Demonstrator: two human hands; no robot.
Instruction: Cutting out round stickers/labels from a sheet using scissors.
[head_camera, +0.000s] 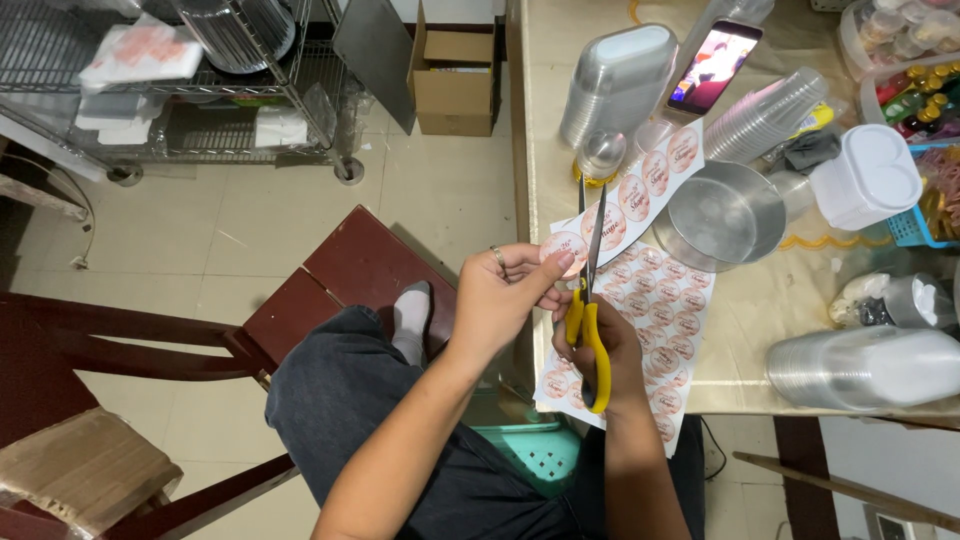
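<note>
While the left hand (500, 295) pinches one round pink sticker (562, 250) between thumb and forefinger at the table's near edge, the right hand (600, 345) is closed through the yellow loops of one pair of scissors (590, 290), blades parted and pointing up just beside the sticker. One strip of like stickers (650, 185), white backing with pink circles, rises from the pinched piece across the table (760, 300). One larger sheet (660, 320) of the same round labels, in rows, lies under the hands and hangs over the edge. Beyond: one round metal pan (725, 212); one phone (712, 68) propped upright, screen lit; one white lidded tub (868, 175); three stacks of clear plastic containers (618, 80), far, right and near right. One brown cardboard box (452, 85) sits on the floor.
</note>
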